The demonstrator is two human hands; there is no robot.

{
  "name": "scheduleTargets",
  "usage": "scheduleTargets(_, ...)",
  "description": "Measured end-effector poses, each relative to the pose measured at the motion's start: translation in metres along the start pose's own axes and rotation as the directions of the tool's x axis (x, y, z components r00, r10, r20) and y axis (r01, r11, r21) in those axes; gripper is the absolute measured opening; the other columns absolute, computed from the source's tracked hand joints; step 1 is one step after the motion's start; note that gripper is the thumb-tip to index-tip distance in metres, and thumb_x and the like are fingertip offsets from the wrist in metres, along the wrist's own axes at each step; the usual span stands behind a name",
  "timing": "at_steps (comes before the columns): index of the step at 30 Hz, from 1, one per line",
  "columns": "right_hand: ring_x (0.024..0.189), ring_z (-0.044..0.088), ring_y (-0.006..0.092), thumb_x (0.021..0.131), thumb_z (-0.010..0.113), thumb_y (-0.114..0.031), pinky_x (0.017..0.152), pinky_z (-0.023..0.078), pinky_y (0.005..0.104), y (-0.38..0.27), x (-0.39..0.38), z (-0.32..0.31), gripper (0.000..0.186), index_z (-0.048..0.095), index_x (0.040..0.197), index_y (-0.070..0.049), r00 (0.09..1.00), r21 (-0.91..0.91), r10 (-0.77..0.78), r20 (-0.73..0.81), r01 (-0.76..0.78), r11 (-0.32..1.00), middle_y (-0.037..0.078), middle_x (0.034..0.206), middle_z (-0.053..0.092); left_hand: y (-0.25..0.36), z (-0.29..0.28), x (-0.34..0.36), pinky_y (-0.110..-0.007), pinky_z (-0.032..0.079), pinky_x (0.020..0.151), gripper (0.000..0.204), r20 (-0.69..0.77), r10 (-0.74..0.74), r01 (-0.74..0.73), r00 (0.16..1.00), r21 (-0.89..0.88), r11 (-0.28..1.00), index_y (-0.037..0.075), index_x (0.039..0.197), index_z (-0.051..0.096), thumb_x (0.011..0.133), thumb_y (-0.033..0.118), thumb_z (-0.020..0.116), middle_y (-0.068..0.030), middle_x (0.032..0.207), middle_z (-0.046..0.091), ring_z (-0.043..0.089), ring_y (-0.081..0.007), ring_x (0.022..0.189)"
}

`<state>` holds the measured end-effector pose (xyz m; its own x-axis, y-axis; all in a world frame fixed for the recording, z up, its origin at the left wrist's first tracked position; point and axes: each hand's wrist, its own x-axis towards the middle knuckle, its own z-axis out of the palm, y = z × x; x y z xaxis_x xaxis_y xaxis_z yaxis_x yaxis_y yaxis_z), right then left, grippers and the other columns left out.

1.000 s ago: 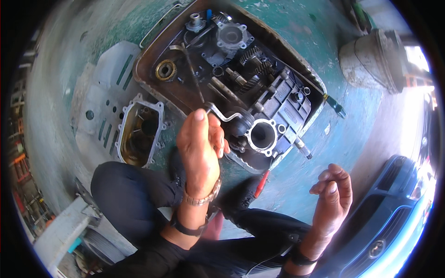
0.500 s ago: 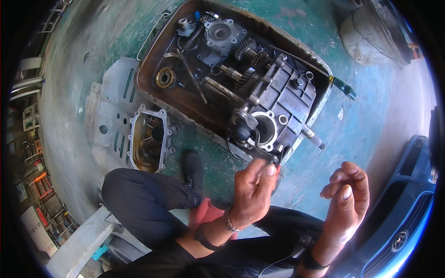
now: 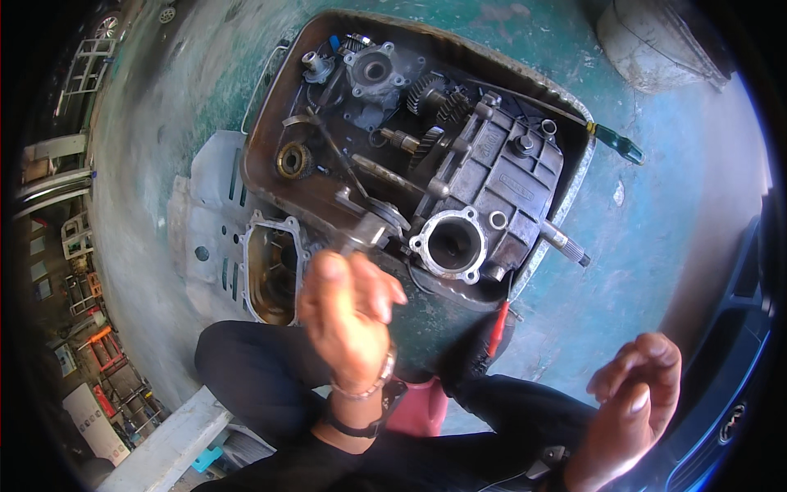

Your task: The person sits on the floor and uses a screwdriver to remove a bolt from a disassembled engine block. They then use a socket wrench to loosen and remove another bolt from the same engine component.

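A grey metal lever part with a rounded plate is in my left hand, gripped at its near end over the near rim of the tray; motion blurs the fingertips. To the right of it, the gearbox housing lies in the metal tray, its round flanged opening facing up and uncovered. My right hand hovers at the lower right, away from the housing, its fingers loosely curled and thumb apart, with nothing in it.
Gears, shafts and a flanged cover lie in the tray. A green-handled tool and a red-handled one rest at its rim. An open casing sits left, near my knee. A bucket and blue car stand right.
My left hand has carried the lever part leftward, off the gearbox opening, which now shows fully. My right hand has moved slightly down and right.
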<state>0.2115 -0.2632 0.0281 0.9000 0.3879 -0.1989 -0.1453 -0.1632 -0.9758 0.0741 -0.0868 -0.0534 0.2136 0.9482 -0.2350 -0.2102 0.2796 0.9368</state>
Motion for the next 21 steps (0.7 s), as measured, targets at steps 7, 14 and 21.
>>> scheduleTargets(7, 0.070, 0.056, 0.0166, 0.084, 0.071, -0.020, 0.063, 0.047, 0.0257, -0.013, -0.003, -0.013, 0.049, 0.050, 0.122, 0.004, 0.988, 0.252, 0.131, 0.077, -0.147, 0.957, 0.014, 0.088, 0.061, 0.001, -0.021, 0.053, -0.028, 0.040, 0.044, 0.039, -0.159, 0.022, 0.011, 0.987, 0.206, 0.978, 0.007, 0.071, 0.049, 0.098, 0.034, 0.046, -0.0023, 0.048, 0.043, 0.036, -0.0110, 0.038)
scheduleTargets(14, 0.069, 0.055, 0.0154, 0.086, 0.070, -0.019, 0.062, 0.047, 0.0247, -0.009, 0.002, -0.016, 0.047, 0.051, 0.122, 0.004, 0.985, 0.240, 0.087, 0.146, -0.121, 0.963, 0.014, 0.087, 0.062, -0.008, -0.020, 0.051, -0.028, 0.039, 0.044, 0.037, -0.190, 0.074, -0.030, 0.979, 0.224, 0.974, 0.008, 0.073, 0.048, 0.098, 0.034, 0.045, -0.0019, 0.048, 0.042, 0.035, -0.0108, 0.037)
scheduleTargets(21, 0.070, 0.055, 0.0147, 0.086, 0.069, -0.017, 0.061, 0.047, 0.0242, -0.014, 0.002, -0.009, 0.045, 0.052, 0.122, 0.004, 0.976, 0.288, 0.126, 0.178, -0.174, 0.942, 0.013, 0.088, 0.062, 0.005, -0.015, 0.041, -0.029, 0.040, 0.043, 0.038, -0.140, -0.040, 0.059, 0.989, 0.131, 0.990, 0.007, 0.071, 0.048, 0.097, 0.035, 0.047, -0.0028, 0.050, 0.043, 0.039, -0.0112, 0.040)
